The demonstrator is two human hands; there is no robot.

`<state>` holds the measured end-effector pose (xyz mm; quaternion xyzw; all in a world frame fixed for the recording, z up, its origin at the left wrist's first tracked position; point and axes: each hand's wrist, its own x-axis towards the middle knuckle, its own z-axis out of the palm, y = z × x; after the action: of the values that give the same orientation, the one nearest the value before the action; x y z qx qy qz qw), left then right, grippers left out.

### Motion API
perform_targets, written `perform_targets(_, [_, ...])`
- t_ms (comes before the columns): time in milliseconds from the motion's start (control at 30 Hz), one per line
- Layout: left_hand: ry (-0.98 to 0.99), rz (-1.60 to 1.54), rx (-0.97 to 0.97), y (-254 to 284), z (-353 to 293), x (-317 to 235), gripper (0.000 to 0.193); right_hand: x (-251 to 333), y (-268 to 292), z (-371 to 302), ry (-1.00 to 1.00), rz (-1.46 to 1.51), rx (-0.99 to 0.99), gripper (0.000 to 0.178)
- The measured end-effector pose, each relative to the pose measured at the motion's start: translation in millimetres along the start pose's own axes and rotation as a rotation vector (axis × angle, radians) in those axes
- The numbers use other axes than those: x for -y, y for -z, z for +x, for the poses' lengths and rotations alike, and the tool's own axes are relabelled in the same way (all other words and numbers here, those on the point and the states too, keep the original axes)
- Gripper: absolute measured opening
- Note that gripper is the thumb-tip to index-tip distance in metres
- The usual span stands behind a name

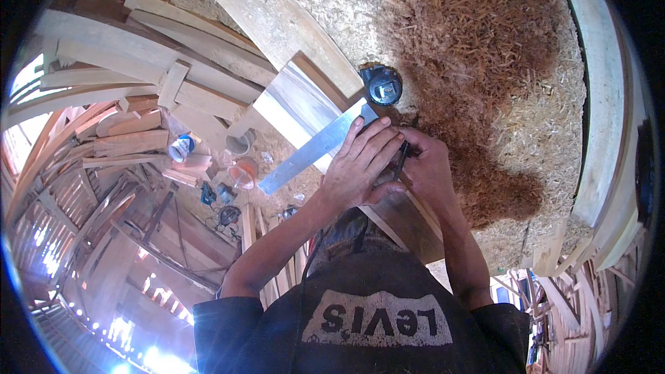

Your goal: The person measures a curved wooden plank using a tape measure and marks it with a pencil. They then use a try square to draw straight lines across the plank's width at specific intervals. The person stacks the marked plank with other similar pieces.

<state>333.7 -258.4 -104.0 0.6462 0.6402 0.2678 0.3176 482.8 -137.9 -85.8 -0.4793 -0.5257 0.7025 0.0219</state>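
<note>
Currently, a metal square [313,153] is lying slantwise across a pale board [289,102], just in front of the person's body. Its long, straight blade is showing a cool silver-grey, with a smooth, dull sheen and clean parallel edges. One end is reaching out past the board's left edge, squared off and bare, while the other end is disappearing beneath the fingers of the left hand [355,165]. The board's upper face is gleaming almost white where light is striking it, with soft grey streaks running along its length; its side is looking browner and is falling in shadow.

The left hand is lying over the square with its fingers stretched out and close together; its underside is hidden, so I cannot tell whether it is also grasping an edge. The right hand [427,161] is curling closely beside it, pinching a slim, dark, stick-like tool [404,155] between thumb and fingers.

Just beyond the fingertips, a round, dark tape measure [383,86] is resting near the board. Reddish-brown shavings [478,34] are covering the ground to the right, and a grey cup [240,143] is sitting off to the left.
</note>
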Motion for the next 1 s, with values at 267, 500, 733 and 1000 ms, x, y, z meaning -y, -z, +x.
perform_targets(267, [-0.004,-0.028,-0.004,1.6,-0.8,0.0,0.094,3.2,-0.8,-0.3,0.023,-0.003,-0.006,0.037])
perform_targets(500, [0.008,-0.049,0.004,-0.5,-1.7,0.5,0.099,-1.9,-3.6,-1.5,0.03,0.006,-0.036,0.036])
perform_targets(733, [-0.001,-0.029,-0.001,-0.4,-1.6,0.9,0.103,-4.1,-2.1,-1.6,0.055,-0.009,-0.044,0.033])
perform_targets(1000, [-0.008,-0.016,-0.01,-0.9,-0.6,2.1,0.101,-3.5,-1.5,-1.1,0.051,0.005,-0.03,0.031])
